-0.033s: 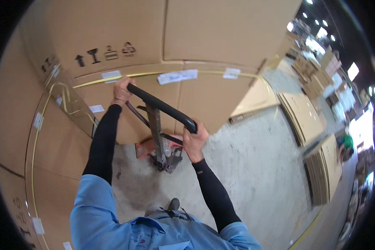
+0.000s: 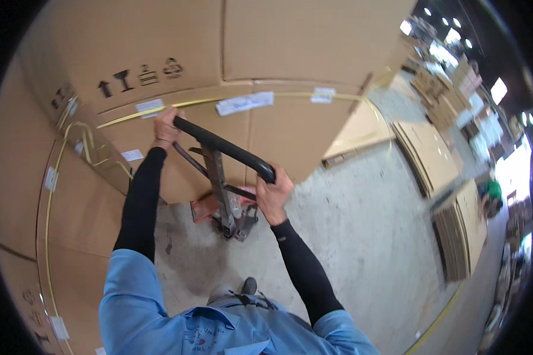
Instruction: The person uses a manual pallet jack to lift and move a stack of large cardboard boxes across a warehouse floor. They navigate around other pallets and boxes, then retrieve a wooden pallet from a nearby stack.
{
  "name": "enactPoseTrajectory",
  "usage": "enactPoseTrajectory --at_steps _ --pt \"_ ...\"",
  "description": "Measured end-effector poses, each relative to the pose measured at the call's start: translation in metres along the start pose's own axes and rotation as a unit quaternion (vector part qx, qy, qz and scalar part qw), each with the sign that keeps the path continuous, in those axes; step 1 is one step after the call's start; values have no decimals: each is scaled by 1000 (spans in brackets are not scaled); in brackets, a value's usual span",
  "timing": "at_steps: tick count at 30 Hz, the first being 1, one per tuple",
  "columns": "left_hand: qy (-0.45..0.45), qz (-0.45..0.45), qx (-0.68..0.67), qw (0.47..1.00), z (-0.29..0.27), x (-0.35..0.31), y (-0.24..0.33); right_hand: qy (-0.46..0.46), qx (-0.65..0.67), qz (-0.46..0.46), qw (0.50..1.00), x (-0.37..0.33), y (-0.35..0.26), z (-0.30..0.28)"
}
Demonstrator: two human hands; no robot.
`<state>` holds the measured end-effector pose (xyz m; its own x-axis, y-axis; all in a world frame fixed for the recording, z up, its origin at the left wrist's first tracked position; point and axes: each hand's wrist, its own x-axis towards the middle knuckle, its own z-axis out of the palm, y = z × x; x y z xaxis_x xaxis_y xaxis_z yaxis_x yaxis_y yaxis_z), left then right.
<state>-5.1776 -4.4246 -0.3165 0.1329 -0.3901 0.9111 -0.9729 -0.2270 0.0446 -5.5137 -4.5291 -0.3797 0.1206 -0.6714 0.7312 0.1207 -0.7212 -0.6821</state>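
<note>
The front of the pallet jack (image 2: pixel 219 190) is hidden by tall cartons (image 2: pixel 302 41), which run out of view at the top. White labels (image 2: pixel 246 103) carry writing too blurred to read; black handling symbols (image 2: pixel 139 78) are printed above. The jack stands before the person, its shaft rising toward them from the floor (image 2: pixel 349 236). Its black crossbar (image 2: pixel 222 147) slants from farther left to nearer right, left hand (image 2: pixel 166 126) and right hand (image 2: pixel 273 194) clamped around its ends, fingertips partly hidden.
</note>
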Motion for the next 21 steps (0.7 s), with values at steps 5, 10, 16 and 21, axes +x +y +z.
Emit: enactPoseTrajectory --at_steps 5,10,16,21 --pt "34 3 -7 999 12 2 -1 27 14 -58 998 34 28 0" --pt "19 -8 81 997 -4 -3 17 -15 -1 -58 998 58 50 -1" --pt "27 -36 116 992 -36 -28 54 -42 -28 -23 998 96 88 6" --pt "46 -45 91 994 -31 -39 45 -48 -24 8 999 122 121 31"
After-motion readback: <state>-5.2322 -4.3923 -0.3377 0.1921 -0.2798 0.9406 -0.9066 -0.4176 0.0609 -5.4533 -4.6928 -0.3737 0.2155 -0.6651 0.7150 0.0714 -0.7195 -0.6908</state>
